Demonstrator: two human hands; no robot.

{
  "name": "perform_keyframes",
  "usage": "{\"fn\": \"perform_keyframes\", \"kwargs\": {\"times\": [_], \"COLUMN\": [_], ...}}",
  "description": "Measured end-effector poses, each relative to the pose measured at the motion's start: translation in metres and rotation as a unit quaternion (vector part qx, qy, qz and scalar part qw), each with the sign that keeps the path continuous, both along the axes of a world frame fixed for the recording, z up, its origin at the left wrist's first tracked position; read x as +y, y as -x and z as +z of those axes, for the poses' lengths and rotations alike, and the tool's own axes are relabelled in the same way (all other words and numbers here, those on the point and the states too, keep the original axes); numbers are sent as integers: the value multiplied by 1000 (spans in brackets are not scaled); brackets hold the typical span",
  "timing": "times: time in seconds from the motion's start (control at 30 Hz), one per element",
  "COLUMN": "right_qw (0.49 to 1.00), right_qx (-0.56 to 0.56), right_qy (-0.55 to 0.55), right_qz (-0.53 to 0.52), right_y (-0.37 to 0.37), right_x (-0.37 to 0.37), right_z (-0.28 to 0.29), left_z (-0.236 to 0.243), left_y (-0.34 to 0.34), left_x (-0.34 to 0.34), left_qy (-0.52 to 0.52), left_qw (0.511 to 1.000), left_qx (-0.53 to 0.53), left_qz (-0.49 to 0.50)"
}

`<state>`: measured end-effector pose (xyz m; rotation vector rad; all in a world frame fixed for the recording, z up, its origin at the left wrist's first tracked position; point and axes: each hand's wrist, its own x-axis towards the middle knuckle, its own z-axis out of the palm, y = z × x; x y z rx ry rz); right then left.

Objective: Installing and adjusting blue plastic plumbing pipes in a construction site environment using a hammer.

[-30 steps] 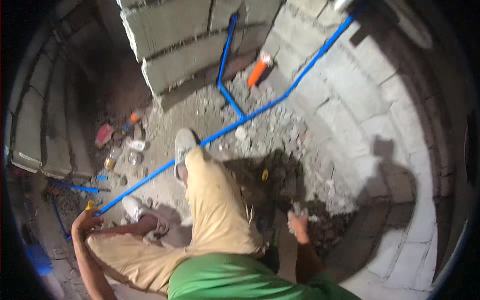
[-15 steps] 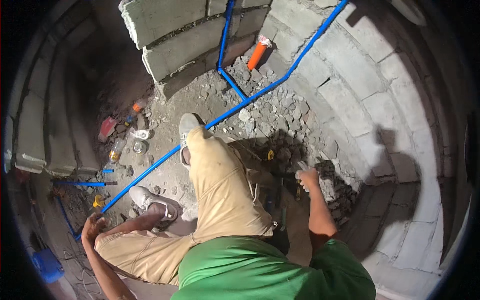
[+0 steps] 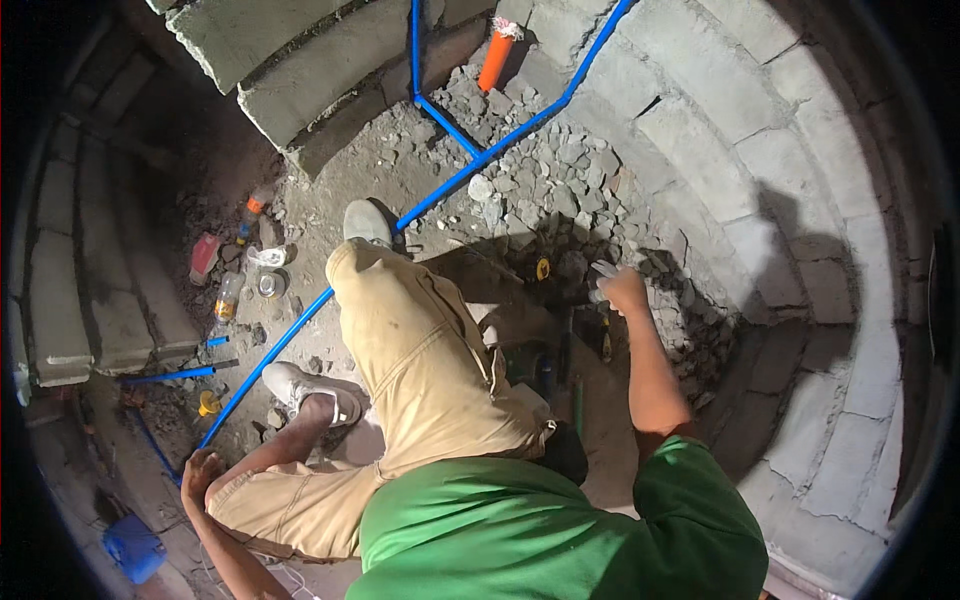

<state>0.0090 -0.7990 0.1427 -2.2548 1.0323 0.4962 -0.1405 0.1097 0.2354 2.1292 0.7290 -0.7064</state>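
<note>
We see the person's left hand (image 3: 203,470) low on the left, beside the left knee, its fingers curled at the near end of the long blue pipe (image 3: 438,193); whether they grip it, we cannot tell. The right hand (image 3: 625,291) is out over the shadowed ground on the right, its fingers closed round a pale item (image 3: 604,269) that we cannot identify, and a dark shape beside it is too dim for us to make out. The long blue pipe slants up from the left hand across the floor (image 3: 345,190), passes behind the right leg, meets a blue branch pipe (image 3: 445,125) among grey rubble (image 3: 560,180), then bends and continues along the block wall (image 3: 690,120). Near the branch we find an orange pipe (image 3: 494,62), tilted, its top covered with something whitish. A yellow piece (image 3: 543,268) lies left of the right hand, near but apart from it. Just beside the long blue pipe, above the left hand, sits a yellow fitting (image 3: 208,403), with a short blue pipe (image 3: 180,375) near it. Further up, we notice a clear bottle (image 3: 228,297) and a round can (image 3: 270,284) lying on the floor near a red scrap (image 3: 205,257).
</note>
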Motion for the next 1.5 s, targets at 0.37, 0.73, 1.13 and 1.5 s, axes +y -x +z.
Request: {"fn": "perform_keyframes", "kwargs": {"times": [0.37, 0.73, 1.13, 1.5], "right_qw": [983, 972, 971, 885], "right_qx": [5, 4, -38, -208], "right_qy": [131, 162, 182, -219], "right_qz": [131, 171, 151, -355], "right_y": [-20, -15, 8, 151], "right_x": [62, 59, 59, -27], "right_z": [26, 24, 14, -25], "left_z": [-1, 7, -8, -10], "left_y": [-14, -5, 4, -18], "left_x": [-3, -21, 2, -16], "left_qy": [-15, 52, 115, 51], "left_qw": [1000, 990, 984, 998], "left_qx": [19, 15, -9, 9], "left_qz": [-14, 129, 137, 38]}}
